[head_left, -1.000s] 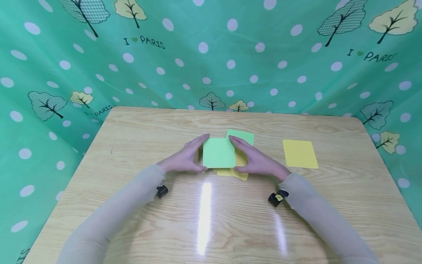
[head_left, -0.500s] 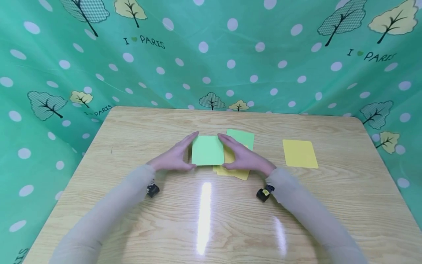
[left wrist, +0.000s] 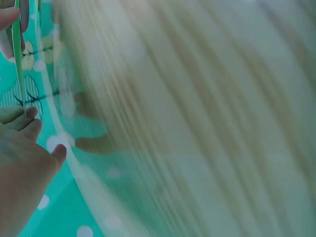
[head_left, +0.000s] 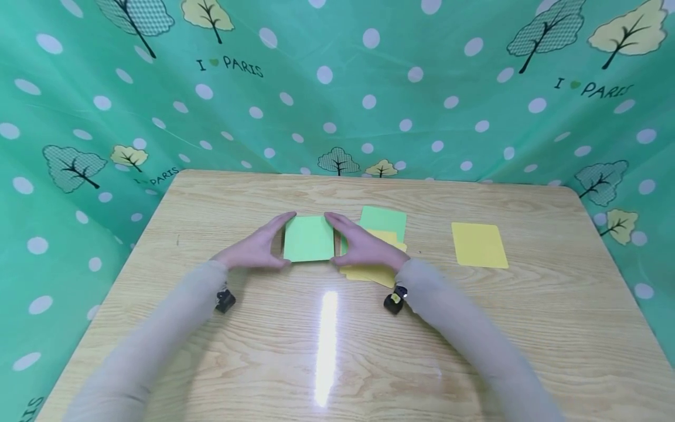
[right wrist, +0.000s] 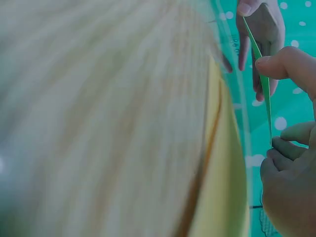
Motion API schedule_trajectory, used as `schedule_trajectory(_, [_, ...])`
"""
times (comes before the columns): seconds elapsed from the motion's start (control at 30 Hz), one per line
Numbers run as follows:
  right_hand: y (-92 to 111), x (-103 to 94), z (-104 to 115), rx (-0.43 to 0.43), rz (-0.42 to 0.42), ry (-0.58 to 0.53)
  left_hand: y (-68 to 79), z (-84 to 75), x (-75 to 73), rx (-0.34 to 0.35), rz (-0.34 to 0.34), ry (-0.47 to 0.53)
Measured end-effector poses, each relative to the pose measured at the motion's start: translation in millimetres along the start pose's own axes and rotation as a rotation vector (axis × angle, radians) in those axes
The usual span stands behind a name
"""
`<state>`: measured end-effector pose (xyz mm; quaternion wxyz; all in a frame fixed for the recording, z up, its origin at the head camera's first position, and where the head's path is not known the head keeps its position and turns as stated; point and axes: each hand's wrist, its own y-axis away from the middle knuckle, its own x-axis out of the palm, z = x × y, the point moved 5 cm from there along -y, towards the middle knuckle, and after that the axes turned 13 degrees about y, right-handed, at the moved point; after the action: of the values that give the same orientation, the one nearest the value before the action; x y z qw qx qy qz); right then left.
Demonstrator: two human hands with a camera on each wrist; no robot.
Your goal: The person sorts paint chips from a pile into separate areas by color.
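Wood-grain table (head_left: pixel 474 340), green dotted cloth (head_left: pixel 295 111) behind its back edge and past both sides. Cloth has trees (head_left: pixel 338 160), PARIS lettering (head_left: pixel 243 66). Glare streak (head_left: pixel 326 351) runs front-to-back.

Left hand (left wrist: pixel 24 158): holds green sheet (left wrist: pixel 18 54), edge-on | right hand (left wrist: pixel 7 19): other end | dotted cloth (left wrist: pixel 54 217): beyond worktop (left wrist: pixel 197 123) edge

A cloth-screened workspace: wooden table (head_left: pixel 569 328), dotted curtain (head_left: pixel 306 47) (tree-printed) around it.

The green sheet (head_left: pixel 309 239) looks like smooth matt paper, the wood-grained table (head_left: pixel 263 351) glossy, the backdrop (head_left: pixel 300 64) cloth.
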<state>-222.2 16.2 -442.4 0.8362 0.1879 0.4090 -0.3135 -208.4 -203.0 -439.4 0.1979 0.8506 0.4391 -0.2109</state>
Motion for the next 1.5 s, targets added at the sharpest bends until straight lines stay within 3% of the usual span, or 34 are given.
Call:
schedule_trajectory(0.33, [-27.2,14.6,10.8,-0.008,0.035,0.043,7.7,12.2,-18.5,-0.033,0.006,-0.118])
schedule_trajectory(0.77, [-48.7,25.9,19.8,0.007,0.075,0.138,8.2,30.4,-27.5,-0.068,0.054,-0.071])
schedule_trajectory(1.13, [-49.4,29.3,26.9,0.003,0.113,0.322,7.2,28.0,-30.1,-0.042,0.082,-0.154])
schedule_trajectory(1.5, [-46.5,29.4,28.5,0.001,0.106,0.334,6.8,26.7,-25.7,-0.032,0.065,-0.237])
